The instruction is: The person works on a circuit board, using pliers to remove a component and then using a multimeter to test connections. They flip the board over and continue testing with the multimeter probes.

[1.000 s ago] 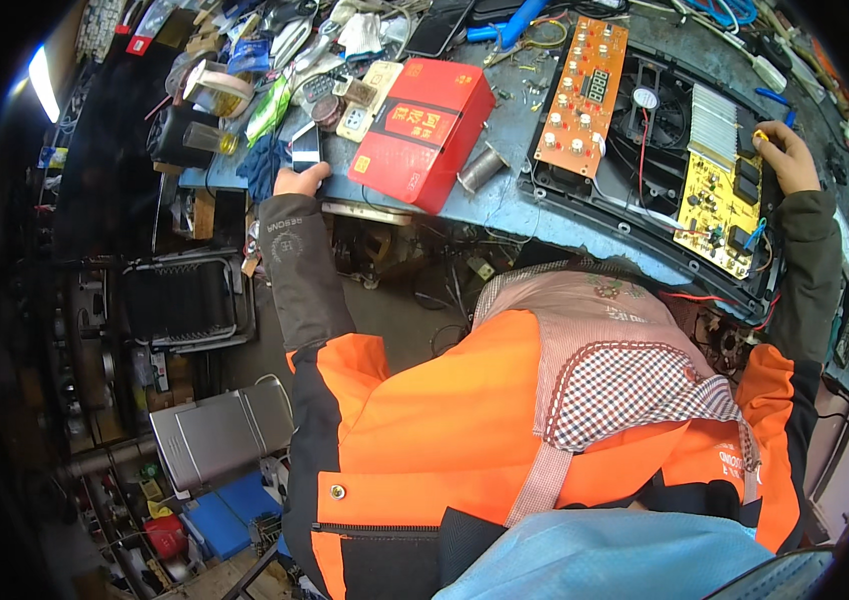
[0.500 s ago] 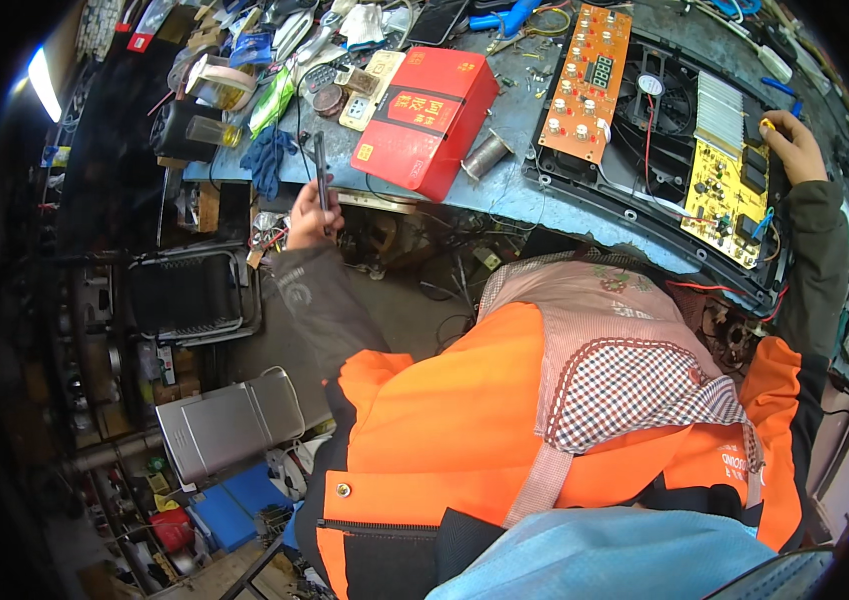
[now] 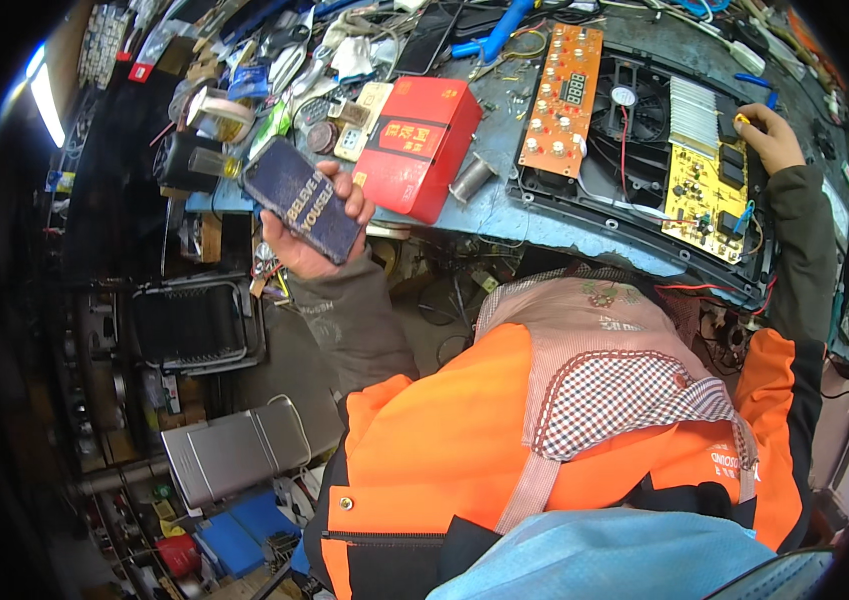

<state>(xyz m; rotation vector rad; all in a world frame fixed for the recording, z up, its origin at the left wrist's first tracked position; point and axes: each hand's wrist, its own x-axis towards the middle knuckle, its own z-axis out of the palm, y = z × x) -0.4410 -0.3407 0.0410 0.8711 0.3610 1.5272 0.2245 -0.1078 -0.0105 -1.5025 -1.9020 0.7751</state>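
Observation:
My left hand [image 3: 297, 250] grips a smartphone [image 3: 290, 195] in a dark case with printed lettering, its fingers wrapped round the edge. The phone is tilted in the air at the bench's front edge, left of a red box [image 3: 415, 150]. My right hand [image 3: 775, 140] is at the far right corner of a yellow circuit board [image 3: 685, 185]. Its fingers pinch a small yellow piece [image 3: 742, 119] too small to name. The board lies in an opened black appliance housing [image 3: 635, 228], beside a finned heat sink [image 3: 693, 115] and a fan [image 3: 635, 95]. An orange circuit board [image 3: 562, 120] with a small display rests on the housing's left side.
A solder wire spool [image 3: 473, 178] stands between the red box and housing. A blue-handled tool [image 3: 495, 30], cables and loose parts crowd the back of the bench [image 3: 505, 215]. Below left are a black folding chair [image 3: 195, 325] and a silver case [image 3: 235, 450].
My left hand has turned the phone from edge-on to show its case's back, and has come slightly lower. My right hand stays at the yellow board; the whole view has shifted slightly.

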